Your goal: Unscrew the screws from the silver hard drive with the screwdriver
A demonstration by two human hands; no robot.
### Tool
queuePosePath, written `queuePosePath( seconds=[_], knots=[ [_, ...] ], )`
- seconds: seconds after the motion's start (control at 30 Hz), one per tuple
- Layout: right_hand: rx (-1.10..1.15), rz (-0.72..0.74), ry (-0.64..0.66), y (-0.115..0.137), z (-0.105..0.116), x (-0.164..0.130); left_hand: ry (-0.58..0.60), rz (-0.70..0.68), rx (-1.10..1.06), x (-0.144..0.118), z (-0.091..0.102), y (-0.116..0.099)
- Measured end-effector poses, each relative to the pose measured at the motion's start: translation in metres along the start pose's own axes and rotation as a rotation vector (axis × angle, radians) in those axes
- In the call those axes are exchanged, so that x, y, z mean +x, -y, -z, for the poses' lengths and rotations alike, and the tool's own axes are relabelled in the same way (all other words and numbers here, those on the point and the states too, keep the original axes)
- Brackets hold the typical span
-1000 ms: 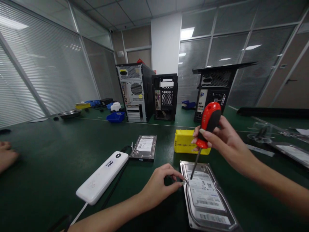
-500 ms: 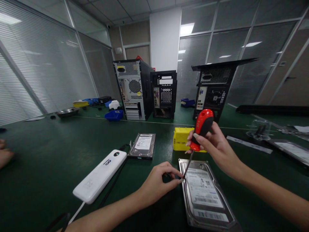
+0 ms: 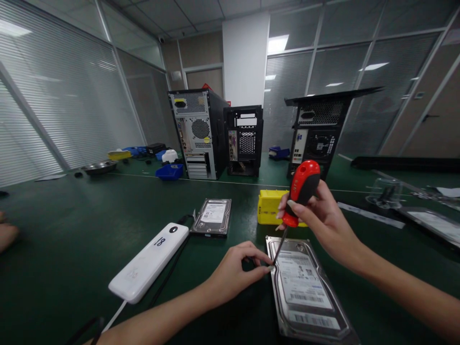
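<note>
A silver hard drive (image 3: 305, 292) with a white label lies flat on the green table in front of me. My right hand (image 3: 319, 218) grips a red-handled screwdriver (image 3: 300, 189), tilted, with its tip down at the drive's left edge. My left hand (image 3: 235, 273) pinches at that same edge, fingertips right beside the screwdriver tip; whether a screw sits between them is too small to tell.
A second hard drive (image 3: 212, 216) and a white power bank (image 3: 149, 262) with a cable lie to the left. A yellow bin (image 3: 269, 207) stands behind the near drive. Three computer cases (image 3: 199, 134) stand at the back. Another person's hand (image 3: 5, 235) rests at the far left.
The screwdriver came down and left from above the label to the drive's left edge beside my left fingertips. The view shifted slightly; the other person's hand at the left drew back.
</note>
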State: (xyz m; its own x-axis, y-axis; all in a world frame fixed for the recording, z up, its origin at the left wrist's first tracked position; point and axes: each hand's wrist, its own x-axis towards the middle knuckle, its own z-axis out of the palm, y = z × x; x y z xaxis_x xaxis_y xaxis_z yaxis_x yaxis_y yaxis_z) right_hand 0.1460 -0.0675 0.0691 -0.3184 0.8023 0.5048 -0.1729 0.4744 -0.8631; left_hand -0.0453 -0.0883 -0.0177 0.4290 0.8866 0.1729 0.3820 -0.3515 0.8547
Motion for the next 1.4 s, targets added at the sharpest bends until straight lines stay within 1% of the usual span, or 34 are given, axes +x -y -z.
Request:
queuePosePath(
  seconds=[0.27,0.5,0.77,1.2,1.4],
  knots=[
    [0.011,-0.017,0.006,-0.0062,-0.0026,-0.0017,0.003,0.012,-0.004,0.0004,-0.0006,0.0028],
    [-0.018,-0.010,-0.010,-0.0042,-0.0027,-0.0011,0.012,0.017,-0.005,-0.0005,0.0003,0.0010],
    [-0.046,-0.010,0.007,-0.0047,-0.0035,-0.0025,0.020,0.018,-0.004,0.0002,0.0010,-0.0023],
    [-0.044,0.020,0.008,-0.0044,-0.0071,-0.0054,0.004,0.010,-0.007,0.0003,0.0002,-0.0004],
    [-0.082,0.019,-0.008,-0.0045,-0.0078,-0.0056,0.007,-0.001,0.001,0.0001,-0.0004,-0.0008]
  ],
)
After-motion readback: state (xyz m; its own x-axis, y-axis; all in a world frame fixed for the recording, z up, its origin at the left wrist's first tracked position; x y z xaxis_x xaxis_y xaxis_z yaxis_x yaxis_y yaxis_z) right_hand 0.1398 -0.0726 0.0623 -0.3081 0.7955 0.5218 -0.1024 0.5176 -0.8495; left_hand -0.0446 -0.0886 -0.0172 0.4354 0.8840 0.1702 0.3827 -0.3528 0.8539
